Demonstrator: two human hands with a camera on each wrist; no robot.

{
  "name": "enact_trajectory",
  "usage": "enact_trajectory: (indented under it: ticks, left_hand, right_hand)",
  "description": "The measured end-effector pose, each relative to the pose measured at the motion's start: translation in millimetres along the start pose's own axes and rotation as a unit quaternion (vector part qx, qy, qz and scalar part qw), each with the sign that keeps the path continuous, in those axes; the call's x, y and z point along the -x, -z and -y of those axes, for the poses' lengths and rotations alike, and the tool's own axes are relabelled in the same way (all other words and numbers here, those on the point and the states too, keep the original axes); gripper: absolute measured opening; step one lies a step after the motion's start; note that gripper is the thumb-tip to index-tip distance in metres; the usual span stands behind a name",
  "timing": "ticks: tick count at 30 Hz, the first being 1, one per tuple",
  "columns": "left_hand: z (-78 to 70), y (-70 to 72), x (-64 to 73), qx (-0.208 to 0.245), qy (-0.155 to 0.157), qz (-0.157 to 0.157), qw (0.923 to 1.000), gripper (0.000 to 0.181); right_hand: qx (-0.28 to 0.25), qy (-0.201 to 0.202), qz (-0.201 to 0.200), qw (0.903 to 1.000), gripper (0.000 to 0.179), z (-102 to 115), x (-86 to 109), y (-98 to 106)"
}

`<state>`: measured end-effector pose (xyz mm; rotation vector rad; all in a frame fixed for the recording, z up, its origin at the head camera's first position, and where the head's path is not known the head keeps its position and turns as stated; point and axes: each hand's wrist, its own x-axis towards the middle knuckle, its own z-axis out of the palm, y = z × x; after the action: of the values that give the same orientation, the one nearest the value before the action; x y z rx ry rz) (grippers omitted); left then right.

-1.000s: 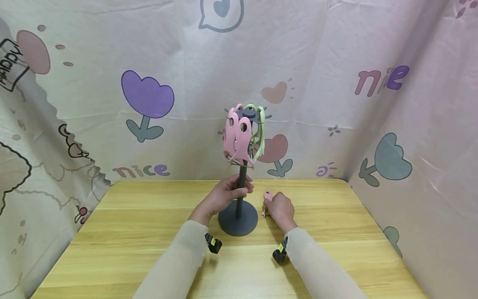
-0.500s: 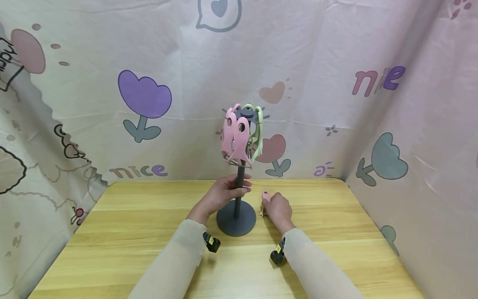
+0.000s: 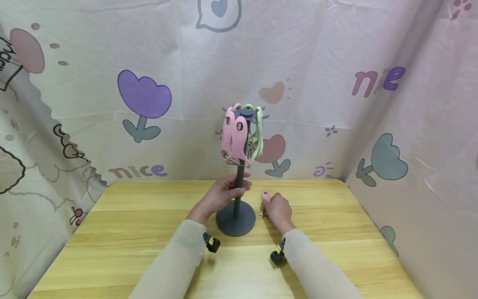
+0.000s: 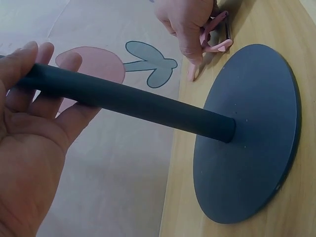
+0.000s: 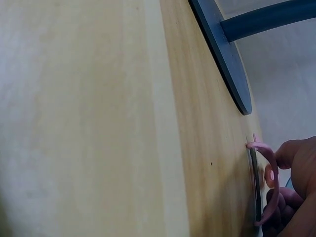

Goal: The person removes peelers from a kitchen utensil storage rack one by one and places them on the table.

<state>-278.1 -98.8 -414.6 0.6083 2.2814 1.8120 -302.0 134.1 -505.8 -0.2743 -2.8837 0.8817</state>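
Observation:
A dark grey stand with a round base (image 3: 244, 227) and an upright pole (image 3: 237, 207) stands on the table. Around its hooked top hang pink peelers (image 3: 238, 141) and green peelers (image 3: 259, 135). My left hand (image 3: 218, 197) holds the pole below them, thumb on one side and fingers on the other, as the left wrist view also shows. Right of the base, my right hand (image 3: 279, 209) grips another pink peeler (image 3: 265, 194) by its handle, low at the tabletop. Its U-shaped head and metal blade (image 5: 256, 185) show in the right wrist view; the hand covers much of the handle.
The wooden table (image 3: 149, 232) ends at a printed cloth backdrop (image 3: 201, 74) behind the stand, with more cloth at both sides. A small black camera sits on each wrist (image 3: 211, 242).
The head view has shifted slightly. The pink peelers on the stand have turned a touch to the left. Both hands keep their grips in nearly the same places.

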Motion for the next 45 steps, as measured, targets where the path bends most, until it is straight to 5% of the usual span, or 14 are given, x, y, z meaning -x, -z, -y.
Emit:
enact_trajectory:
  ticks: [8, 17, 45]
  left_hand:
    - [1.1, 4.4, -1.6, 0.008, -0.020, 0.024, 0.9995, 0.050]
    - [-1.5, 5.0, -1.8, 0.022, -0.008, 0.036, 0.9991, 0.051]
    - [0.5, 3.9, -2.4, 0.026, 0.010, 0.009, 0.9996, 0.046]
  right_hand:
    - [-0.006, -0.004, 0.002, 1.0000, 0.025, 2.3, 1.1, 1.9]
    - [-0.005, -0.001, -0.002, 1.0000, 0.024, 2.5, 1.8, 1.1]
    - [-0.018, -0.002, 0.004, 0.9998, 0.026, 1.9, 2.4, 0.3]
